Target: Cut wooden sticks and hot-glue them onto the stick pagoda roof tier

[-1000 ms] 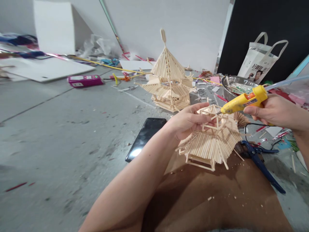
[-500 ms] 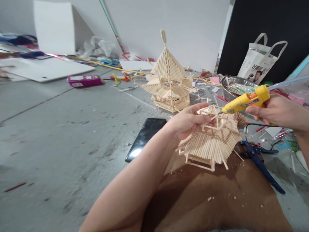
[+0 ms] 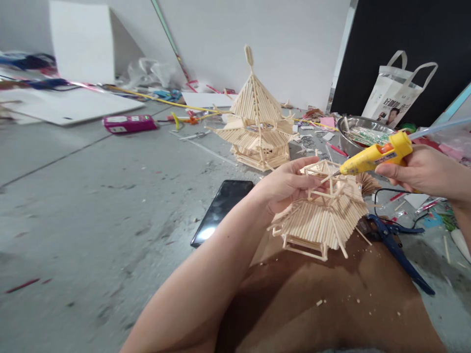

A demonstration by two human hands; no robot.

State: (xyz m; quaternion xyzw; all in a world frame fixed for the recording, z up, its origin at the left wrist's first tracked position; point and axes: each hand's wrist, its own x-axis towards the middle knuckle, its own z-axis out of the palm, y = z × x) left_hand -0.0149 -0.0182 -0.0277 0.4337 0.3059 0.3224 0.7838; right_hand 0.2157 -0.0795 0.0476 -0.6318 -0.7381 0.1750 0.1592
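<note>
In my right hand (image 3: 423, 164) is a yellow hot glue gun (image 3: 375, 154), its clear glue stick running out the back. The nozzle points left and rests at or very near a thin wooden stick (image 3: 327, 180) in the open upper frame of a stick-built pagoda model (image 3: 316, 223). My left hand (image 3: 294, 181) reaches to that frame, thumb and fingers closed on the stick; its fingertips are partly hidden by the frame. The model has a sloped roof of close-set sticks. Behind it stands a taller pagoda model (image 3: 261, 132) with a pointed roof.
A black phone (image 3: 222, 211) lies left of my forearm. Blue-handled cutters (image 3: 397, 250) are on the right, near a black cord. Farther back are a metal bowl (image 3: 348, 139) of sticks, a white bag (image 3: 393, 93) and a magenta device (image 3: 128, 123). Stick scraps dot the brown sheet (image 3: 338, 304).
The glue gun has shifted very slightly, its nozzle a touch lower and to the right. My left hand and the model stay in place.
</note>
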